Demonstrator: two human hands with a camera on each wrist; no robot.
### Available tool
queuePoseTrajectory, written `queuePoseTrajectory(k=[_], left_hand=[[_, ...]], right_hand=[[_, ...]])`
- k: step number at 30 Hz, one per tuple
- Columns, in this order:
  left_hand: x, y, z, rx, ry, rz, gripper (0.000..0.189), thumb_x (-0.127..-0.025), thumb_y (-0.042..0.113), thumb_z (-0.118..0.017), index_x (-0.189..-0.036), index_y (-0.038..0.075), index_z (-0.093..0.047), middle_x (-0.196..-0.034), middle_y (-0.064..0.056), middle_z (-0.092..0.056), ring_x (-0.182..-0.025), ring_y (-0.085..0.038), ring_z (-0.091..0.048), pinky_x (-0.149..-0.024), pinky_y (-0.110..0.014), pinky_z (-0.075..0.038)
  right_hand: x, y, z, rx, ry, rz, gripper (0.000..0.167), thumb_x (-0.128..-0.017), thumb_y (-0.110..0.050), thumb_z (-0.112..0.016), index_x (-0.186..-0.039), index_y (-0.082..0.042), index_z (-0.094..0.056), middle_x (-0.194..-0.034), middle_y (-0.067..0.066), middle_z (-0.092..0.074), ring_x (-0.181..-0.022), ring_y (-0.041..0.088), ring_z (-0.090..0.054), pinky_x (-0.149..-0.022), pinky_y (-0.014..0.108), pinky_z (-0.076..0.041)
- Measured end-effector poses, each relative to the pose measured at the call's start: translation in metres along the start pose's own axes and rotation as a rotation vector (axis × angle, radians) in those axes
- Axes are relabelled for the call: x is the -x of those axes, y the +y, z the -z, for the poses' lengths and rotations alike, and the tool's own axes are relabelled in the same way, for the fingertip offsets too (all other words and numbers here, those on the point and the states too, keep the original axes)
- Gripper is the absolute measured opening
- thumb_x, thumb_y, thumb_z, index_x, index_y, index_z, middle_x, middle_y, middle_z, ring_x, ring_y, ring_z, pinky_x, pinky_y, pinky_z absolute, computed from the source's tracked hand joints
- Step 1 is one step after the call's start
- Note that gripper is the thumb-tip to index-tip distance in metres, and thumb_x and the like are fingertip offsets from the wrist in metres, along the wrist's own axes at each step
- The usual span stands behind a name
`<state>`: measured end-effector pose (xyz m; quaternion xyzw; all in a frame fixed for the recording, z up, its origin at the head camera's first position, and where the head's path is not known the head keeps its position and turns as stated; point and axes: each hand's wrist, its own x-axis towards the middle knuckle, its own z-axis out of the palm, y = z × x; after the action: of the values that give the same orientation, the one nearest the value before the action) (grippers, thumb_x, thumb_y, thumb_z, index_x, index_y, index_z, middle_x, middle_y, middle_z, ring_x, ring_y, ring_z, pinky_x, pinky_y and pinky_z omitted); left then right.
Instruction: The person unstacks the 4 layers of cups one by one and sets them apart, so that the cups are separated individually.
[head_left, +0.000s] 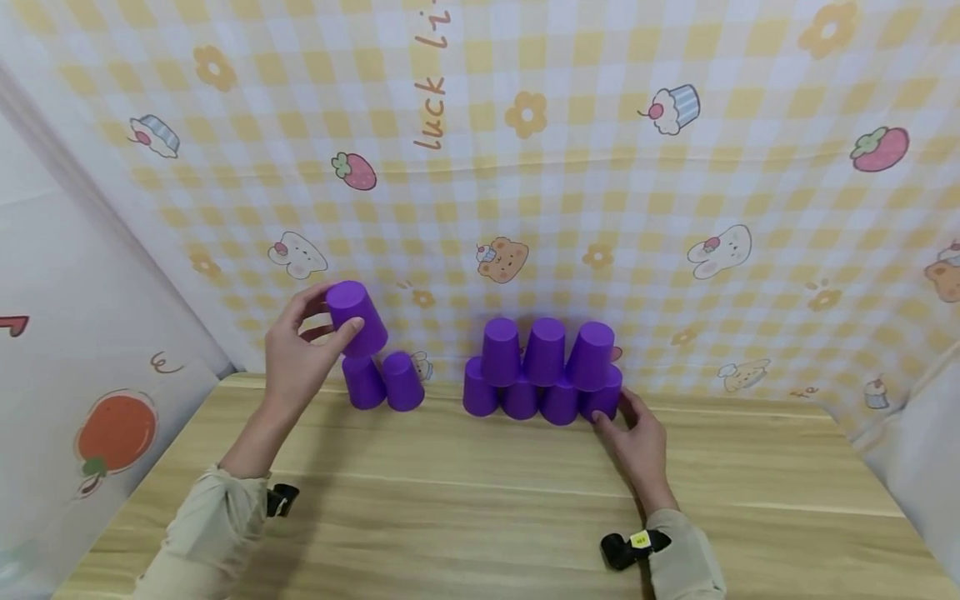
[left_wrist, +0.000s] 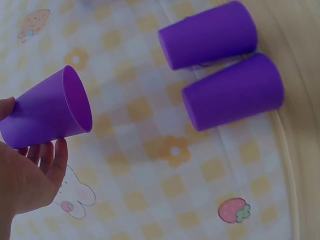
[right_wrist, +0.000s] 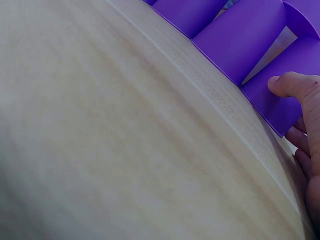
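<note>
The left hand (head_left: 300, 346) clamps a tapered purple plastic cup (head_left: 362, 319), mouth down; below that grip, apart from it, stand two matching cups (head_left: 405, 383). The right hand (head_left: 639, 442) clasps the bottom end cup (head_left: 603, 396) of a two-tier purple stack (head_left: 545, 350) extending leftward.

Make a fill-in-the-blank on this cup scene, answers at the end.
1. The left hand holds a single cup whose colour is ____.
2. The upper row of the stack consists of ____ cups.
3. The lower row consists of ____ cups.
4. In the head view, the right hand holds the end cup on the lower row's ____ side.

Missing words: purple; three; four; right.
</note>
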<state>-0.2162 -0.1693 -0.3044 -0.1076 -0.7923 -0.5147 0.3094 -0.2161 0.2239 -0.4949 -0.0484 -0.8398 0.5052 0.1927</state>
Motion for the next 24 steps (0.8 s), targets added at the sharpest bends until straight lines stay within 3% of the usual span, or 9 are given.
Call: queuePoseTrajectory(k=[5,12,24], left_hand=[[0.0,-0.017,0.012,-0.045,0.021,0.03,0.048,-0.077,0.001,-0.073,-0.122,-0.003,-0.056,-0.107,-0.013,-0.061,-0.092,-0.009,-0.055,-0.074,-0.017,-0.051],[-0.009,-0.059,0.023,-0.093,0.054,0.074,0.053,-0.075,0.008,-0.077,-0.124,0.007,-0.057,-0.111,-0.007,-0.061,-0.094,-0.007,-0.055,-0.073,-0.014,-0.05],[-0.008,-0.091,0.038,-0.156,0.114,0.131,0.052,-0.079,0.006,-0.073,-0.126,0.001,-0.052,-0.113,-0.011,-0.057,-0.094,-0.007,-0.052,-0.071,-0.009,-0.047]], right_hand=[[-0.001,0.001,-0.001,-0.009,-0.01,0.011,0.057,-0.079,-0.014,-0.075,-0.129,-0.001,-0.051,-0.123,0.021,-0.056,-0.115,0.032,-0.052,-0.098,0.039,-0.041],[-0.002,0.001,0.0,-0.001,-0.008,0.013,0.057,-0.08,-0.016,-0.074,-0.13,-0.002,-0.051,-0.123,0.02,-0.056,-0.115,0.032,-0.052,-0.099,0.04,-0.041],[-0.001,0.001,0.002,-0.005,-0.009,0.001,0.057,-0.079,-0.016,-0.075,-0.129,-0.002,-0.051,-0.122,0.02,-0.057,-0.115,0.032,-0.052,-0.098,0.039,-0.042]])
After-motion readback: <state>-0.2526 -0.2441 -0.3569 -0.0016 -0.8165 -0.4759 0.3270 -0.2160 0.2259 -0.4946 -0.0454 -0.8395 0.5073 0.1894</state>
